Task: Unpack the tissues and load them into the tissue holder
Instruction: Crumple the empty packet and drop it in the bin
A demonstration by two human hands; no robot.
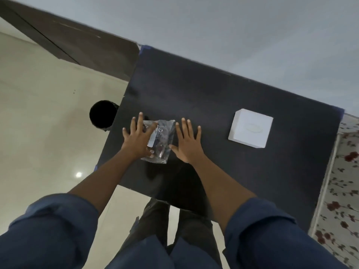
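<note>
Left hand (138, 138): spread wide, fingers fanned, palm down on the left part of the tissue pack; thumb tip at the pack's near edge; gripping nothing.
Right hand (186, 141): open flat with fingers splayed, palm down on the table, thumb just beside the pack's right edge; contact with the pack cannot be told.
Tissue pack (161, 141): clear, crinkled plastic wrapper with a white label strip, lying flat between the two hands, at 9 o'clock of the table's middle; contents look dark and are hard to make out.
Tissue holder (251, 131): white square box with an oval slot on top, at 3 o'clock from the right hand, well apart from the pack, lid on.
Sleeves (58, 220): dark blue, rolled up past the forearms, filling the picture at 6 o'clock.
Table (213, 98): black matte top, blue tape at its corners.
Bin (102, 114): round and dark, on the floor at 9 o'clock of the left hand, just off the table edge.
Floor (38, 113): pale glossy tiles with a light reflection.
Patterned surface (340, 191): white with red flowers, at 3 o'clock past the table's right edge.
Wall (213, 26): plain grey at 12 o'clock, with a dark brown panel at 10 o'clock.
</note>
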